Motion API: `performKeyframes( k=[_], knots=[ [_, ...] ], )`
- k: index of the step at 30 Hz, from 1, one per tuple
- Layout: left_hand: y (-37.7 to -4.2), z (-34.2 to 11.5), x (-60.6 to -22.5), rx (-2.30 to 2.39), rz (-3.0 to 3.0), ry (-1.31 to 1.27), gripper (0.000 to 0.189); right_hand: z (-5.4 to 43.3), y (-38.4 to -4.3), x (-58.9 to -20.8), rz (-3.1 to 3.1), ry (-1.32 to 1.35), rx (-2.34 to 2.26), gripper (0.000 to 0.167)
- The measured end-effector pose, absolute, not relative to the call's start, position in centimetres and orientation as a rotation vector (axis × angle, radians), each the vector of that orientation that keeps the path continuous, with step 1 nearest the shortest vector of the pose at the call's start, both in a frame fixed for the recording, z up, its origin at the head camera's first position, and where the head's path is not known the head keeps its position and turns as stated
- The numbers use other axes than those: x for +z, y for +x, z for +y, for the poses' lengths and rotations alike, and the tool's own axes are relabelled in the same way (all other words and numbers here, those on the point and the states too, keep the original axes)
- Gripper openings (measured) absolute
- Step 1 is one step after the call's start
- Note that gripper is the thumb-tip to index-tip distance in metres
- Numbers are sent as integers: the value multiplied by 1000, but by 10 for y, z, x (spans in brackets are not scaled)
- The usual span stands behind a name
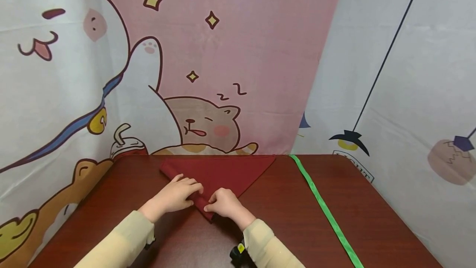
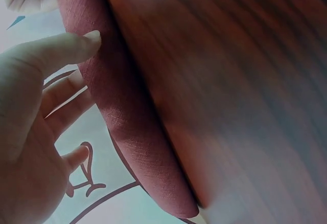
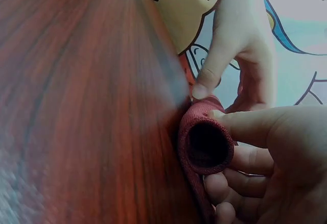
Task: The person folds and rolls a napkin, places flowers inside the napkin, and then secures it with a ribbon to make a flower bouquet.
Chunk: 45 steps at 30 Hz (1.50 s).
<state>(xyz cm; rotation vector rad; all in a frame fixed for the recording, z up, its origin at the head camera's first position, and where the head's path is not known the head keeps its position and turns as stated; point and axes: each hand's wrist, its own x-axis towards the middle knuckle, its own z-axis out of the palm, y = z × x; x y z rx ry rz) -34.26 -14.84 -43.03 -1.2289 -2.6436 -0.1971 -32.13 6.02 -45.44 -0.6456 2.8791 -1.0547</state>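
On table (image 1: 297, 226), far ctr., red cloth (image 1: 230, 173) is laid, L edge rolled to a hollow tube (image 1: 199, 202). Tube is pinched near its open end by R hand (image 1: 227, 204), farther up by L hand (image 1: 172, 195). Even tension should be applied, both ends turned together, tube tightened. Counted: table, 1; cloth, 1; green ribbon (image 1: 320, 202), 1; hands, 2.
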Motion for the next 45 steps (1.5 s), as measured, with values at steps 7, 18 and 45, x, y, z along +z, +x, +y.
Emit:
performKeyframes(
  k=[7,18,45],
  knots=[
    [-345,-143,-433,-185,-2657,-1226,34,67,-327,-456,2833,-593,-1128,16],
    [-348,-140,-436,-134,-2636,-1208,25,71,-330,-454,2873,-620,-1131,6],
    [-354,-130,-433,-173,-2643,-1238,17,68,-327,-452,2945,-579,-1089,20]
  ],
)
